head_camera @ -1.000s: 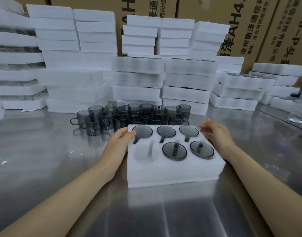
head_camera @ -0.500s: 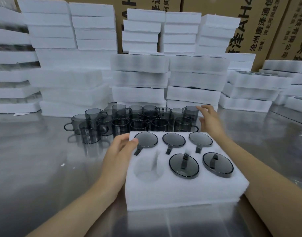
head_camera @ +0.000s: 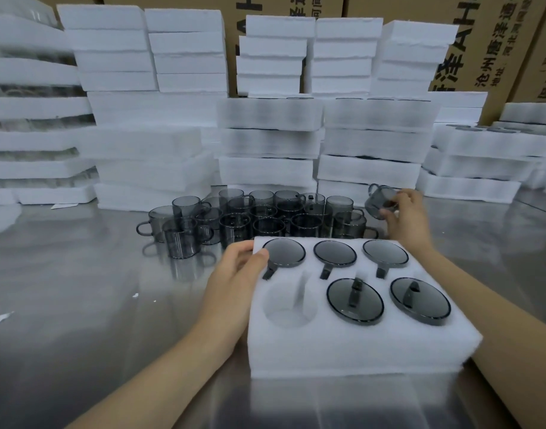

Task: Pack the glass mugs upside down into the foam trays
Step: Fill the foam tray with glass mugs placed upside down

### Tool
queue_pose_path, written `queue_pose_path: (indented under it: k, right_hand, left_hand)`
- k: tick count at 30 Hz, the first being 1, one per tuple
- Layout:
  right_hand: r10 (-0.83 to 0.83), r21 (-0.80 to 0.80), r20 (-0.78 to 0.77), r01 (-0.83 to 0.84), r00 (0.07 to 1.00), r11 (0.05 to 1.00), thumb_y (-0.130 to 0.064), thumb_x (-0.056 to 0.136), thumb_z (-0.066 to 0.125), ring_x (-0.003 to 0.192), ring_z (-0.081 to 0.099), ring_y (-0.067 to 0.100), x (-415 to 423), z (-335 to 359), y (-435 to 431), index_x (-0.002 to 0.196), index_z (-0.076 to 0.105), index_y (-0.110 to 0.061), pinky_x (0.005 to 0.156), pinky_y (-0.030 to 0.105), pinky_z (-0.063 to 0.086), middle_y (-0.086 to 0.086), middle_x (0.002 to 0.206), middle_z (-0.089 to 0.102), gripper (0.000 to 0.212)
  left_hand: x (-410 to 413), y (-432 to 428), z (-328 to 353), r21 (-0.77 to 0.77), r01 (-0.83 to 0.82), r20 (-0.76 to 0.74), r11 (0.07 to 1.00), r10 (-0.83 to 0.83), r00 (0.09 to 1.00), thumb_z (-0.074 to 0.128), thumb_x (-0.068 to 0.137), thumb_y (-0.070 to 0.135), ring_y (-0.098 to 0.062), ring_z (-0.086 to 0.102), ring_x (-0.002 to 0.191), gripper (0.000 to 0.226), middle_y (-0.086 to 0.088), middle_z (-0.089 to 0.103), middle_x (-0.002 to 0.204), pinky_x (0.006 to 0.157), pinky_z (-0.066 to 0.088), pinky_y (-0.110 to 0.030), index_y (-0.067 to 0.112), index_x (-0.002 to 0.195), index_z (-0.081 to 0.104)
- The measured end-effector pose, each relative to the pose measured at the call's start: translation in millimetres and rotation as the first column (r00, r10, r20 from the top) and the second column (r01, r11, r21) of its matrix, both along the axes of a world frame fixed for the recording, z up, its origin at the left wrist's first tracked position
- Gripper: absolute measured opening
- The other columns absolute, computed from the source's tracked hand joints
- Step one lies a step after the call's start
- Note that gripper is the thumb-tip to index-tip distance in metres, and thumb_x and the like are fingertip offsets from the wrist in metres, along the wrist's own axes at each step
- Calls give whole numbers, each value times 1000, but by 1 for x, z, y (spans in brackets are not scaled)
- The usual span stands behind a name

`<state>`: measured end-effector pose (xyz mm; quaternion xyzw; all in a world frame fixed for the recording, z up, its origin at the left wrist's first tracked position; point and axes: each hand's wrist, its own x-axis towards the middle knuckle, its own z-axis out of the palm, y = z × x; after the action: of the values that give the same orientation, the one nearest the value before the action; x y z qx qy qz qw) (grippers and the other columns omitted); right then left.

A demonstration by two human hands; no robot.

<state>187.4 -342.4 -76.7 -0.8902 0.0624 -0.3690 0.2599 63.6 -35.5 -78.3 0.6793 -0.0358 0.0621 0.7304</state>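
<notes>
A white foam tray lies on the steel table in front of me. Several smoky grey glass mugs sit upside down in its holes. The front-left hole holds nothing. My left hand grips the tray's left edge, thumb on top by the back-left mug. Behind the tray stands a cluster of upright grey mugs. My right hand is closed on one tilted mug, lifted off the right end of that cluster.
Tall stacks of white foam trays line the back of the table, some with mugs inside. Cardboard boxes stand behind them. The steel tabletop stretches out to the left of the tray.
My right hand left the tray's back-right corner, reached to the mug cluster and picked up one mug. The left hand stayed on the tray's left edge.
</notes>
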Motion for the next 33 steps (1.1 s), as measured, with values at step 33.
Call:
queue_pose_path:
  k: [33]
  right_hand:
    - [646,-324,271,-564,713,759,-30,82,71,64,48,7,-170,62,144,98,75,-11,62,21,40,-8,74,66,26]
  left_hand:
    - [1,5,3,150,-27,61,988,18,998,50,97,32,-5,56,98,20,7,62,106,77,42,-23,19,110,58]
